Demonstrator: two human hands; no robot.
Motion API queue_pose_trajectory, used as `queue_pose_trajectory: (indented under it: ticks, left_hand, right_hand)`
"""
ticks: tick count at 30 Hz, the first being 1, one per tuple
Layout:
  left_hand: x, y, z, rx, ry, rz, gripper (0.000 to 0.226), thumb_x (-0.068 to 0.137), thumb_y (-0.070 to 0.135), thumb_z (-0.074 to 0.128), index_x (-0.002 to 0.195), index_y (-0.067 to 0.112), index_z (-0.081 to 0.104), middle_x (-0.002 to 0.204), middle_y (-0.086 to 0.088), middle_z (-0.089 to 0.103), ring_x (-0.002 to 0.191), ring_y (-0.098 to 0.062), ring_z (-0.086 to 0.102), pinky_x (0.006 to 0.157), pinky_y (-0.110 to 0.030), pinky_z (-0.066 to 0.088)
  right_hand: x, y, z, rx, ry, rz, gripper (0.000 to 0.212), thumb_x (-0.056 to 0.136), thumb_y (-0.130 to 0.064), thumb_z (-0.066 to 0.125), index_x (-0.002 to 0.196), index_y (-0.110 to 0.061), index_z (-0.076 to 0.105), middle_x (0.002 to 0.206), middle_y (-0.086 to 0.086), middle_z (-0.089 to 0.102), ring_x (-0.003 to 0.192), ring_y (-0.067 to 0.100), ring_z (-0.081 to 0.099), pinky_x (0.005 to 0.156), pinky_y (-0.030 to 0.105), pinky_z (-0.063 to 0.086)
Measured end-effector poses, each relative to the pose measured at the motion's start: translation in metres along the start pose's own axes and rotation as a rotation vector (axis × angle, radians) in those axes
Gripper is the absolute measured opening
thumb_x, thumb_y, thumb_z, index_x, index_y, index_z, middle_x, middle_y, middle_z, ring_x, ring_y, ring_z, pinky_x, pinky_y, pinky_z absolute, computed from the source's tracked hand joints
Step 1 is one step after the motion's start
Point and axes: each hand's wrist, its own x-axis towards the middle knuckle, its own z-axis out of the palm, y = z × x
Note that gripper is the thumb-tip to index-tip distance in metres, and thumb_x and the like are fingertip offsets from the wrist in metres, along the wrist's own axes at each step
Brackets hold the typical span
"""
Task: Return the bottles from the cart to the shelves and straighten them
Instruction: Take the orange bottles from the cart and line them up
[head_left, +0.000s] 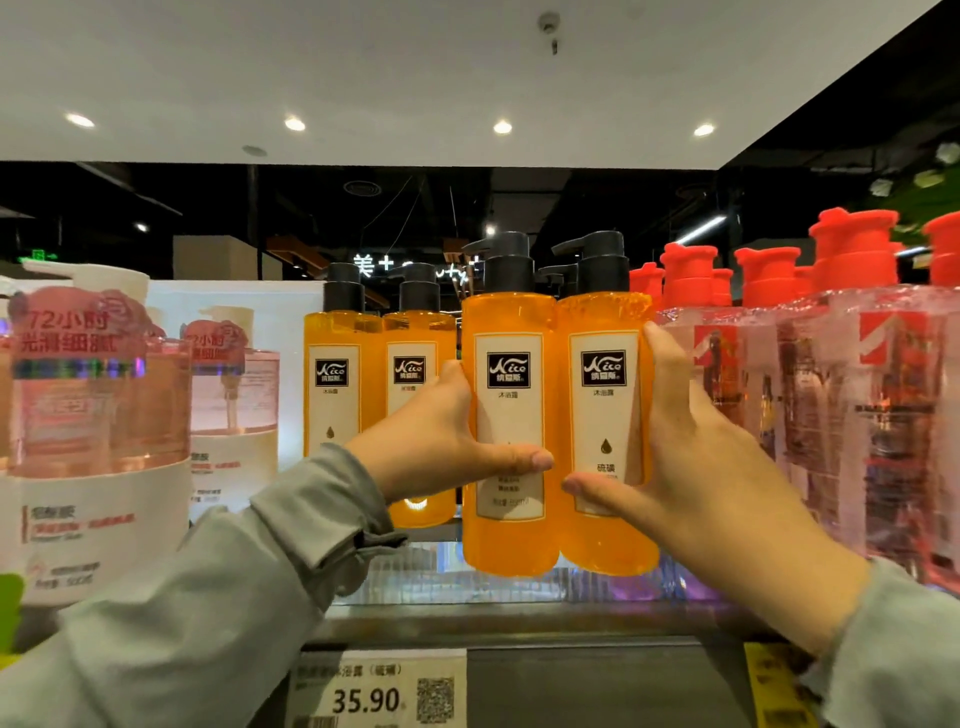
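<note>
Two orange pump bottles with black pump heads and white labels stand side by side at the front of the top shelf (498, 618). My left hand (441, 447) grips the left orange bottle (509, 415), thumb across its label. My right hand (696, 457) grips the right orange bottle (608, 410), thumb low on its label. The two bottles touch each other and stand upright. Two more orange bottles (358, 384) stand further back to the left, partly hidden by my left hand.
Pink-and-white pump bottles (98, 415) fill the shelf on the left. Clear bottles with red caps (857, 395) crowd the right, close to my right hand. A price tag reading 35.90 (374, 691) hangs on the shelf edge below. The cart is out of view.
</note>
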Motion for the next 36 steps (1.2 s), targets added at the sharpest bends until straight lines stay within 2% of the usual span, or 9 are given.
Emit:
queue_pose_trajectory:
  ticks: [5,10,13,18,20,23,25,28,36]
  left_hand:
    - [0.012,-0.005,0.007,0.007,0.053,-0.033,0.086,0.062,0.046,0.078,0.129,0.021,0.030,0.129,0.000,0.045,0.118,-0.019,0.048,0.096,-0.038,0.049]
    - [0.010,-0.010,0.013,-0.042,0.121,-0.008,0.108,0.038,0.062,0.069,0.132,0.027,0.031,0.130,0.004,0.047,0.119,-0.017,0.048,0.095,-0.042,0.051]
    - [0.007,-0.011,0.015,-0.041,0.163,0.016,0.114,0.034,0.067,0.065,0.135,0.028,0.028,0.131,0.006,0.046,0.119,-0.016,0.048,0.093,-0.041,0.052]
    - [0.005,-0.010,0.016,-0.012,0.182,0.035,0.108,0.038,0.067,0.062,0.133,0.027,0.029,0.125,0.010,0.046,0.115,-0.012,0.046,0.094,-0.037,0.052]
    - [0.005,-0.010,0.016,-0.015,0.192,0.039,0.102,0.042,0.063,0.064,0.132,0.027,0.030,0.120,0.012,0.045,0.112,-0.010,0.046,0.092,-0.033,0.052]
    - [0.004,-0.009,0.017,-0.006,0.193,0.043,0.101,0.041,0.066,0.062,0.129,0.028,0.031,0.123,0.010,0.047,0.113,-0.012,0.048,0.092,-0.037,0.053]
    - [0.004,-0.010,0.017,-0.002,0.192,0.042,0.103,0.039,0.069,0.060,0.129,0.028,0.032,0.125,0.008,0.048,0.114,-0.014,0.048,0.093,-0.039,0.052]
    - [0.003,-0.010,0.017,-0.005,0.190,0.034,0.103,0.041,0.067,0.061,0.131,0.025,0.032,0.126,0.006,0.047,0.116,-0.015,0.048,0.095,-0.040,0.051]
    - [0.001,-0.008,0.016,-0.022,0.179,0.017,0.110,0.035,0.071,0.058,0.132,0.026,0.032,0.129,0.003,0.048,0.118,-0.018,0.049,0.095,-0.043,0.050]
  right_hand:
    - [0.005,-0.001,0.004,-0.089,-0.025,0.032,0.098,0.072,-0.063,0.060,0.133,-0.027,-0.008,0.120,0.008,0.055,0.096,0.029,0.063,0.076,0.036,0.053]
    - [0.005,0.002,0.008,-0.052,-0.039,0.050,0.096,0.077,-0.059,0.060,0.133,-0.030,-0.012,0.121,0.006,0.056,0.099,0.027,0.063,0.080,0.039,0.055]
    - [0.004,0.004,0.008,0.005,-0.040,0.059,0.091,0.078,-0.055,0.062,0.132,-0.032,-0.008,0.124,0.003,0.057,0.100,0.024,0.063,0.080,0.035,0.054]
    - [0.004,0.009,0.001,0.123,-0.088,0.133,0.064,0.076,-0.051,0.066,0.103,-0.037,0.010,0.123,0.002,0.059,0.100,0.022,0.063,0.086,0.042,0.054]
    - [0.003,0.009,0.001,0.083,-0.129,0.159,0.055,0.077,-0.055,0.061,0.098,-0.032,0.015,0.120,0.001,0.059,0.099,0.023,0.064,0.081,0.038,0.056]
    - [0.002,0.007,0.003,0.038,-0.176,0.162,0.043,0.082,-0.055,0.054,0.095,-0.031,0.021,0.118,-0.001,0.060,0.100,0.024,0.062,0.081,0.036,0.056]
    - [0.002,0.009,0.003,0.034,-0.182,0.165,0.036,0.082,-0.056,0.053,0.089,-0.027,0.032,0.103,-0.003,0.062,0.092,0.022,0.063,0.077,0.035,0.056]
    - [0.003,0.014,0.000,0.050,-0.192,0.177,0.038,0.077,-0.060,0.051,0.072,-0.022,0.045,0.069,-0.004,0.057,0.064,0.011,0.056,0.060,0.024,0.046]
    - [0.000,0.010,-0.001,0.056,-0.234,0.201,0.036,0.087,-0.053,0.048,0.073,-0.021,0.046,0.070,-0.001,0.059,0.067,0.015,0.060,0.063,0.029,0.048]
